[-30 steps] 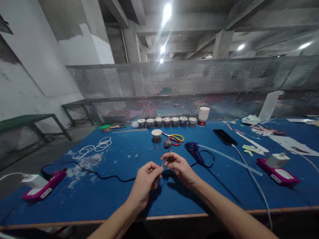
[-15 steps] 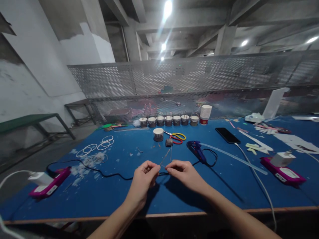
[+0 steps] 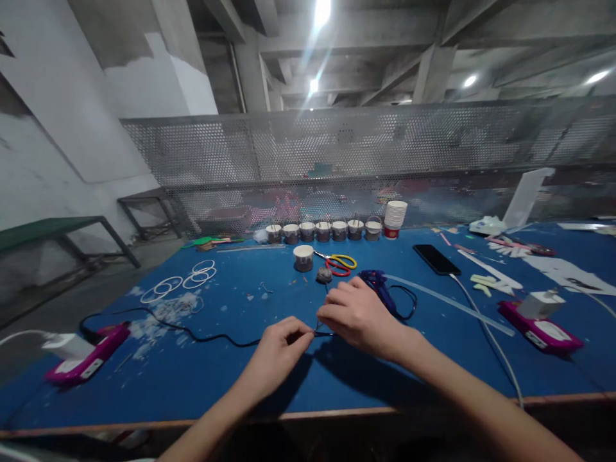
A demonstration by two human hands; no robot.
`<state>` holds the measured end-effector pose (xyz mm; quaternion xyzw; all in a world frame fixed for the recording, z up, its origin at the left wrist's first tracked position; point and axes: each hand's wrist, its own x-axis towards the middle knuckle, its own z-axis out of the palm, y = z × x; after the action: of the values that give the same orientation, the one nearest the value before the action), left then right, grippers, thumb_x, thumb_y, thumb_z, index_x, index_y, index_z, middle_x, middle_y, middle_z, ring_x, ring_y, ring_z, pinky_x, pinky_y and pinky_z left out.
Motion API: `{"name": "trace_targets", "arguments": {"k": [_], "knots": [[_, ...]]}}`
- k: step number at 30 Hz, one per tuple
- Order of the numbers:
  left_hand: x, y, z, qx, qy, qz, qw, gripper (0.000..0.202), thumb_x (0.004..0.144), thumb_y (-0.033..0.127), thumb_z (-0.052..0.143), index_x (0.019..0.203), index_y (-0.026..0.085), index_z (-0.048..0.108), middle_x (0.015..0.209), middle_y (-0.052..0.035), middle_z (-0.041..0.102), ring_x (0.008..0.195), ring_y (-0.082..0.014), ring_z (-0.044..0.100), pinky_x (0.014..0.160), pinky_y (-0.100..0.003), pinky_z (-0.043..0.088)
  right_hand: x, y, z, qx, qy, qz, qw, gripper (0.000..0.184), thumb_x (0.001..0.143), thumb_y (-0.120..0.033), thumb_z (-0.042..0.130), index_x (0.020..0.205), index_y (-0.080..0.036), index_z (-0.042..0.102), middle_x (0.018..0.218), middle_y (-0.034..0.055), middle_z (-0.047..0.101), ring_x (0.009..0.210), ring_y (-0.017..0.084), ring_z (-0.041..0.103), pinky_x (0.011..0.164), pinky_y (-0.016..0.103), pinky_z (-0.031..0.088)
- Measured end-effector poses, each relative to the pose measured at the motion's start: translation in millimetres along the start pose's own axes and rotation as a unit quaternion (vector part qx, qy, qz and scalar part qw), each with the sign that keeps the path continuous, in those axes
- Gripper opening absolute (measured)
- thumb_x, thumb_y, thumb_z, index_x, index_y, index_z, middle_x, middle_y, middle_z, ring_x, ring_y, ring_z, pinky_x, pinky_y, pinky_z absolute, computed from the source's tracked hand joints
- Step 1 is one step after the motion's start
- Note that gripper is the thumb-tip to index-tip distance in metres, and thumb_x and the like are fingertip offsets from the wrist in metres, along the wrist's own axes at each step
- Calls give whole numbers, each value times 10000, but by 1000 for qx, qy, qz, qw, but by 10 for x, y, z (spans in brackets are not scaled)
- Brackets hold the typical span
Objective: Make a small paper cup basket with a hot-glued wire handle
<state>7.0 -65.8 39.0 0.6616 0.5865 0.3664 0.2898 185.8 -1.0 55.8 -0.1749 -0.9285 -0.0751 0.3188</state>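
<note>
My left hand point(image 3: 282, 350) and my right hand point(image 3: 356, 316) meet above the blue table point(image 3: 202, 372), both pinched on a thin wire point(image 3: 321, 331) stretched between their fingertips. The wire runs up behind my right hand towards a small grey spool point(image 3: 323, 274). Just beyond the spool lie red and yellow scissors point(image 3: 339, 263) and a single small cup point(image 3: 303, 257). A blue glue gun point(image 3: 380, 287) with a black cord lies right behind my right hand.
A row of small cups point(image 3: 322, 231) and a stack of white paper cups point(image 3: 395, 218) stand at the back. White rings point(image 3: 183, 281) lie left. Pink power strips point(image 3: 84, 359) point(image 3: 541, 327), a black phone point(image 3: 436, 259), cables and paper scraps lie around. A perforated metal screen point(image 3: 366, 160) backs the table.
My right hand has turned over, moved up and forward over the wire, and now hides its upper part. My left hand has dropped slightly lower, still pinching.
</note>
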Motion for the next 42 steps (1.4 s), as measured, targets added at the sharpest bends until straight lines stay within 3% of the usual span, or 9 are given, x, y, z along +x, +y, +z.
{"name": "trace_targets", "arguments": {"k": [5, 8, 10, 17, 21, 25, 30, 37, 42], "knots": [[-16, 34, -228, 63, -118, 51, 990, 142, 735, 220, 551, 680, 212, 683, 694, 6, 622, 666, -142, 557, 646, -252, 401, 163, 230, -5, 253, -177, 50, 950, 115, 828, -208, 600, 785, -160, 695, 719, 11, 647, 675, 119, 557, 682, 256, 361], [-29, 55, -302, -17, -103, 7, 994, 126, 728, 257, 572, 656, 198, 656, 708, 11, 591, 588, -120, 538, 551, -235, 401, 177, 244, 78, 390, -213, 123, 888, 132, 817, -194, 590, 812, -128, 703, 749, 26, 655, 668, 117, 570, 627, 216, 410], [-32, 59, -308, -74, -54, -49, 995, 144, 712, 305, 589, 639, 185, 621, 686, 20, 554, 499, -103, 500, 456, -226, 359, 158, 203, 119, 421, -190, 153, 874, 137, 811, -191, 590, 821, -122, 708, 755, 29, 656, 676, 121, 573, 637, 213, 428], [3, -19, -185, -102, 94, -105, 985, 137, 636, 307, 640, 627, 172, 617, 543, 43, 531, 515, -108, 445, 516, -224, 333, 104, -5, 77, 291, -87, 102, 947, 154, 851, -197, 555, 849, -159, 704, 747, 33, 625, 666, 122, 554, 626, 223, 414], [-8, -46, -159, -78, 81, -67, 991, 206, 726, 350, 564, 667, 185, 672, 643, -3, 598, 626, -156, 516, 597, -251, 375, 157, -43, 50, 136, -35, 32, 990, 179, 875, -197, 513, 879, -163, 689, 730, 46, 590, 658, 139, 508, 573, 238, 367], [-36, -54, -181, 21, 71, 11, 997, 250, 774, 316, 514, 613, 207, 672, 631, -6, 573, 640, -166, 531, 627, -262, 381, 245, -8, 46, 25, -57, -11, 998, 194, 869, -178, 503, 790, -168, 680, 738, 57, 584, 671, 155, 482, 540, 249, 326], [-36, -73, -219, 78, 29, 52, 995, 142, 731, 220, 539, 635, 206, 643, 696, -15, 609, 677, -168, 550, 650, -267, 386, 350, 107, 95, 98, -120, -5, 988, 111, 826, -205, 601, 776, -171, 693, 733, 35, 624, 711, 149, 529, 621, 251, 371], [-45, -44, -252, 0, -25, -8, 1000, 73, 681, 227, 570, 620, 192, 590, 622, 29, 535, 569, -125, 470, 543, -234, 345, 419, 282, 201, 394, -241, 93, 882, 118, 785, -181, 605, 789, -127, 710, 722, 15, 654, 670, 121, 573, 627, 209, 425], [-53, -9, -239, -77, -19, -82, 994, 94, 686, 271, 585, 682, 181, 611, 522, 65, 456, 508, -107, 407, 513, -223, 299, 347, 341, 288, 476, -267, 165, 821, 154, 733, -264, 646, 765, -133, 721, 710, 1, 647, 651, 117, 554, 623, 212, 429]]}}
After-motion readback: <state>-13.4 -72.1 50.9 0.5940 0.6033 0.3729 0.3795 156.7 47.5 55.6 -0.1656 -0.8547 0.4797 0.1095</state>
